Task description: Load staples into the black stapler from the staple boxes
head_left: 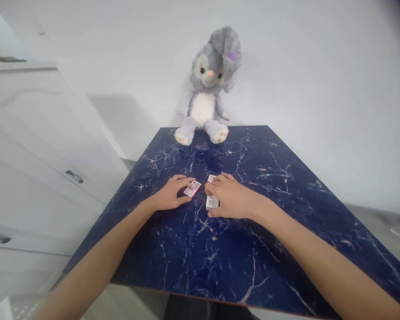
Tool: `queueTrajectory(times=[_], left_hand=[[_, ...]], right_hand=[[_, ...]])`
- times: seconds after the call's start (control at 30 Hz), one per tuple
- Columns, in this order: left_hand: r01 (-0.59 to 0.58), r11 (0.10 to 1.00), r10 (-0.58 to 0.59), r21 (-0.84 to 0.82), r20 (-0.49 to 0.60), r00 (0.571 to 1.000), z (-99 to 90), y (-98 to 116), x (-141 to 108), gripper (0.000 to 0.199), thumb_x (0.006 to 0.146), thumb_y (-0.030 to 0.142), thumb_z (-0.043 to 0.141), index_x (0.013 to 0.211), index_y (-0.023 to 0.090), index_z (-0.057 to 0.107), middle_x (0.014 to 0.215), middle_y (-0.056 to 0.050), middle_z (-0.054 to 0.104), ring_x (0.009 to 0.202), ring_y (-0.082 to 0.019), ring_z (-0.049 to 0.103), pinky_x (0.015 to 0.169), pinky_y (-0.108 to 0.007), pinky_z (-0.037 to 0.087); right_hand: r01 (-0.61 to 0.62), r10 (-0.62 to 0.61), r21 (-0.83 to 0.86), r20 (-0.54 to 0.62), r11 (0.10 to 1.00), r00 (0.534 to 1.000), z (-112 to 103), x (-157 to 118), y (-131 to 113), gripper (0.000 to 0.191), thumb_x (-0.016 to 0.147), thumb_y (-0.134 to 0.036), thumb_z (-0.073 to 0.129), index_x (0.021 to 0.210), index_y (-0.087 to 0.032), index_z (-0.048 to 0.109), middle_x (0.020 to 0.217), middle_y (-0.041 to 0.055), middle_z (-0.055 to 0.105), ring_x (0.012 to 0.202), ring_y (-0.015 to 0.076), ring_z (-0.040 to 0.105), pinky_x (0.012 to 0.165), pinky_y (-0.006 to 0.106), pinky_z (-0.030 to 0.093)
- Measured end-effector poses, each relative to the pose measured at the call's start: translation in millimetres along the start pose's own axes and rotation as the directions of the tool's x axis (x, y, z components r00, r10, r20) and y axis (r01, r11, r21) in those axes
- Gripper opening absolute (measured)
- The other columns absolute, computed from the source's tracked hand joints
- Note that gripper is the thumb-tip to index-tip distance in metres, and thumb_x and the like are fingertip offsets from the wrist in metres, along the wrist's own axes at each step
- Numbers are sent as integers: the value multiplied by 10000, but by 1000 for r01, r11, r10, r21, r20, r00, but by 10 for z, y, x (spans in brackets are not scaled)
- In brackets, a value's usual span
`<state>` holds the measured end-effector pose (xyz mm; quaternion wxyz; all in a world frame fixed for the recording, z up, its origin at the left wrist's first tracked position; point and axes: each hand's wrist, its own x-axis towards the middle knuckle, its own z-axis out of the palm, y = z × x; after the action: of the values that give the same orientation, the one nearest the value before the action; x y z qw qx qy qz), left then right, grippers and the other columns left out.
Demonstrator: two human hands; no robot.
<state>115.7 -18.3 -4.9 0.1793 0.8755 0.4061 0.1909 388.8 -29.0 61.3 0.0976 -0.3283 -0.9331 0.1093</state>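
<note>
Ahead, a plush toy (202,109) sits at the table (203,249)'s far edge, sides open. Your left hand (169,194) grips a red-edged box (194,189), your right hand (231,195) a white box (212,202).

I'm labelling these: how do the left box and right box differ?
The left box shows a red edge; the right box shows mainly white. Fingers hide the right box's middle, while most of the left box's top shows. Both have printed white faces.
</note>
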Motion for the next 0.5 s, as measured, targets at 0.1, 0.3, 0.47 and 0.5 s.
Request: queueTrajectory(times=[0.1,0.3,0.47,0.5], left_hand=[[19,998,-24,-65,-75,997,37,3,66,393,790,392,768,1120,247,611,1341,-72,607,1301,-276,461,1121,-470,351],[69,989,-98,-132,-229,968,89,179,592,632,758,467,785,1292,228,545,1240,-83,624,1132,-250,567,1017,-421,443],[-38,997,51,-67,210,976,8,258,1092,590,716,439,801,1236,229,620,1283,-84,629,1171,-288,566,1031,-417,423],[-27,998,41,-58,255,966,-11,257,1142,583,713,430,797,1231,228,622,1253,-77,644,1125,-281,591,990,-398,446]], right_hand=[[35,-34,54,-9,998,999,-116,-9,44,297,696,-368,790,855,-224,584,827,45,639,885,267,585,924,459,430],[-84,112,114,-264,990,958,-647,-109,402,286,806,-422,687,982,-227,574,943,65,650,932,268,574,743,366,438],[-114,153,137,-320,984,935,-733,-218,596,256,826,-416,657,965,-222,566,931,65,649,992,277,556,775,368,428],[-120,158,138,-312,983,937,-715,-219,620,256,823,-412,657,968,-219,570,917,64,646,970,271,557,763,362,423]])
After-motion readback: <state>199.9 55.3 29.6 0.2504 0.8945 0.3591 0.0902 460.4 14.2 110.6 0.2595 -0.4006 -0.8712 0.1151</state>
